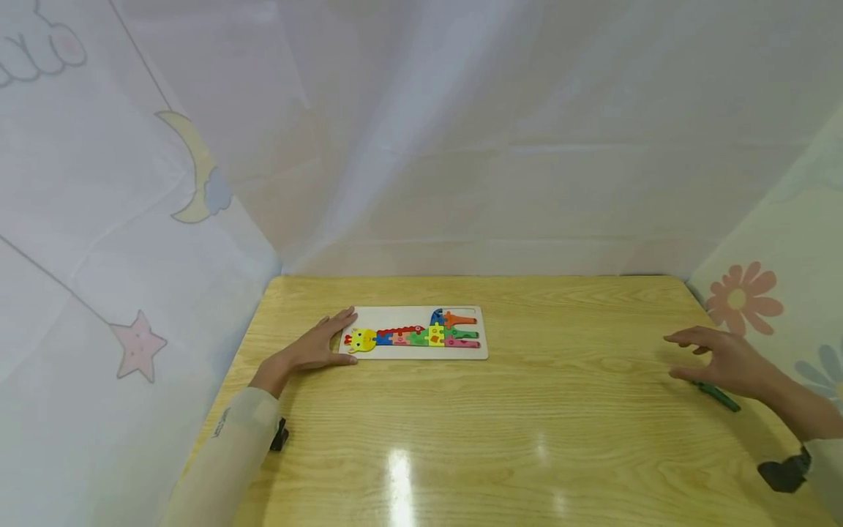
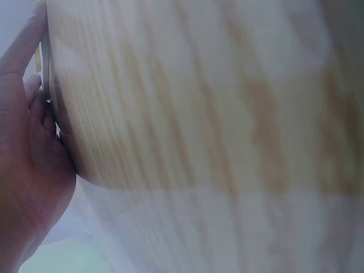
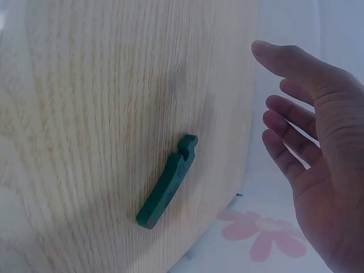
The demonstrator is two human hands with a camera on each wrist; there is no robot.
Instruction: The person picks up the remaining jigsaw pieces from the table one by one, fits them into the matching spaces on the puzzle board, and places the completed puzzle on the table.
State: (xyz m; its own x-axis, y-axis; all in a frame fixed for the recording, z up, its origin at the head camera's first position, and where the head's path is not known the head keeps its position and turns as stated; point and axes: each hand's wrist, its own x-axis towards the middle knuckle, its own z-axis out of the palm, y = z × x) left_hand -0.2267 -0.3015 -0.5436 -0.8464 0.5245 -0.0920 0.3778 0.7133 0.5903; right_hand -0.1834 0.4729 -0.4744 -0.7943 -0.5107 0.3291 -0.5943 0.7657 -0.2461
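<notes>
A giraffe puzzle board (image 1: 395, 354) lies flat on the table, its colourful interlocking pieces running from a yellow head (image 1: 362, 340) to orange, green and pink legs. At the top right of the board one leg-shaped slot (image 1: 464, 312) shows pale. My left hand (image 1: 323, 342) rests at the board's left end, thumb and fingers spread along its edges. Over the table's right side hovers my right hand (image 1: 734, 364), fingers loosely bent with nothing between them. Below it lies a dark green puzzle piece (image 3: 168, 185), long and notched at one end, apart from the hand in the right wrist view.
The wooden table (image 1: 421, 410) has its far edge against a pale curtain wall (image 1: 461, 183). Fabric walls printed with a moon (image 1: 191, 168), a star (image 1: 140, 348) and flowers (image 1: 744, 296) stand on both sides.
</notes>
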